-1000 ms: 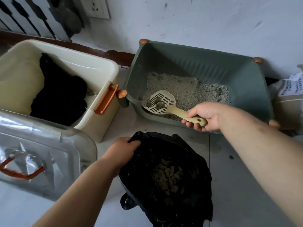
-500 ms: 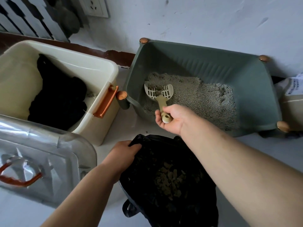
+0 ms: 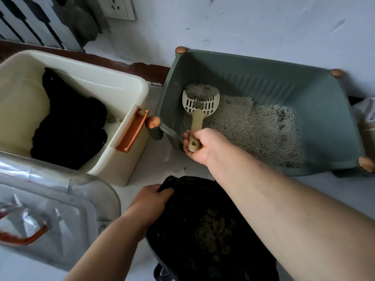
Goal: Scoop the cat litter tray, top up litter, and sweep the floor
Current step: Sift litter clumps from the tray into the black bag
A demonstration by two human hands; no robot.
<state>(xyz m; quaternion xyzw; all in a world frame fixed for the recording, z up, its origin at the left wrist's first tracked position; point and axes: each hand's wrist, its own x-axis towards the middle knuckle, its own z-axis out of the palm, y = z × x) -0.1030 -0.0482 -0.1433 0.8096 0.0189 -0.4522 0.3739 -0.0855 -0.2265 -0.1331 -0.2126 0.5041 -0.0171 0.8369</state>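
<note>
A slotted litter scoop [image 3: 200, 102], loaded with grey litter, is gripped by the right hand [image 3: 199, 146] over the green litter tray [image 3: 324, 110]; the black bag's [image 3: 203, 230] rim is pinched by the left hand [image 3: 149, 201].

The left hand [image 3: 149, 201] and right hand [image 3: 203, 145] are bare; back from the fingers, each wrist is bare too; behind them the left forearm [image 3: 113, 240] and right forearm [image 3: 284, 209] run bare to the picture's edge.

Pale floor [image 3: 158, 165] seen across the frame, green litter tray [image 3: 263, 82] set on it at upper right, cream bin [image 3: 119, 171] at left, clear lid [image 3: 60, 199] at lower left, black bag [image 3: 172, 230] at bottom centre
</note>
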